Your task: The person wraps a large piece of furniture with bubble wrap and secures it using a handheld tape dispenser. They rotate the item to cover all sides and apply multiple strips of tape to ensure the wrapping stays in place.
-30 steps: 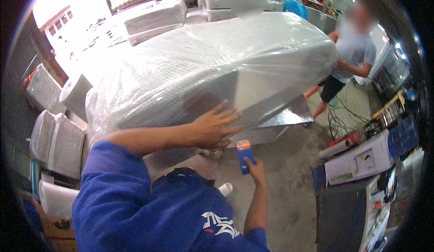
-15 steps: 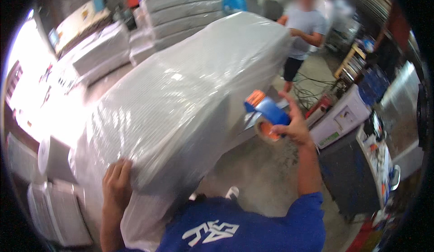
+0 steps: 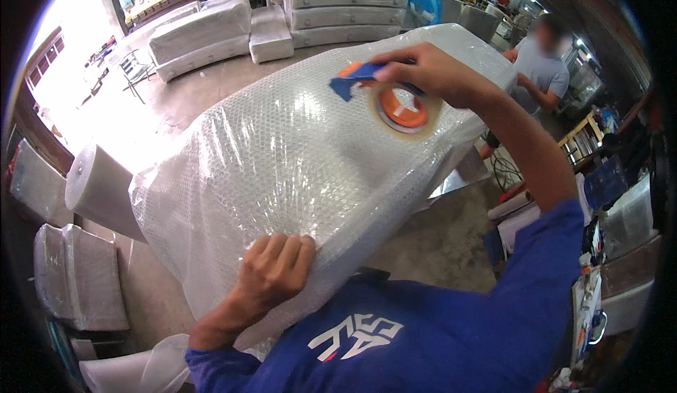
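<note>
A long, bulky piece under bubble wrap (image 3: 296,132) stretches from in front of me toward the far right; what is inside cannot be made out. Along its near edge my left hand (image 3: 276,269) is closed on the wrap, and creases fan out from the knuckles. Above the top surface, my right hand (image 3: 430,72) grips a blue and orange tape dispenser (image 3: 403,111) with a roll of tape on an orange hub. The dispenser's blue cutting end points left. Whether any tape is drawn out cannot be made out.
Beyond the far right end a person (image 3: 543,69) in a light shirt stands with hands at the wrapped piece. A bubble wrap roll (image 3: 99,185) and wrapped panels (image 3: 77,277) are on the left. Stacked wrapped pieces (image 3: 345,9) stand behind, and a cluttered bench (image 3: 589,294) is right.
My right hand has swung up and left with the tape dispenser, from beside the wrapped piece to over its top. My left hand now bunches the wrap. The view has shifted too.
</note>
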Demonstrator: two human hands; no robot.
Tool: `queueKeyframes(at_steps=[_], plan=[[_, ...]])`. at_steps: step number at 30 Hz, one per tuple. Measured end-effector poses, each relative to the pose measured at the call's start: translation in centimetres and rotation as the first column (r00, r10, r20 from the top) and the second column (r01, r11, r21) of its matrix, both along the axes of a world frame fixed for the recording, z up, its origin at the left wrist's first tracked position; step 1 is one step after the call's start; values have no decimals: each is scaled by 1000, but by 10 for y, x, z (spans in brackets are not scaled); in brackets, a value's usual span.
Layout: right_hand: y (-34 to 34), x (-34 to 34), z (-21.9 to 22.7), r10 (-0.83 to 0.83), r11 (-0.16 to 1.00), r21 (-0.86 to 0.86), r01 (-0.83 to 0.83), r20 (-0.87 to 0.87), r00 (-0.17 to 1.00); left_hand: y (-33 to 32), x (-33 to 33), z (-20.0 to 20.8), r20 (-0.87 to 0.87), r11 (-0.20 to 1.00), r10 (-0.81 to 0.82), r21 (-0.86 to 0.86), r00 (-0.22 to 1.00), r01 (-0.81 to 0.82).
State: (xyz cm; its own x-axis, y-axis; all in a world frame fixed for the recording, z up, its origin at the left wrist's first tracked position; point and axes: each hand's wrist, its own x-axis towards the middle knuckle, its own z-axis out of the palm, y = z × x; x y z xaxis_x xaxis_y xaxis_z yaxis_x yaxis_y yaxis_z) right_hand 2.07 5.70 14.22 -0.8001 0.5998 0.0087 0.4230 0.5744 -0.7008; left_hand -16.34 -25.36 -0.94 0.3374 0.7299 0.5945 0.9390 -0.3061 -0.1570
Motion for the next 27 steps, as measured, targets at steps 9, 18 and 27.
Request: queueKeyframes(at_steps=[9, 18, 27], plan=[[22, -103, -34, 56, 996, 49, -77, 345, 937, 1, -1, -13, 56, 999, -38, 37, 998, 36], [-1, -57, -11, 30, 993, 76, -88, 566, 824, 0, 2, -12, 23, 999, 46, -3, 999, -46], [-71, 103, -5, -23, 1000, -4, 27, 433, 901, 0, 9, -7, 182, 998, 30, 51, 983, -40]])
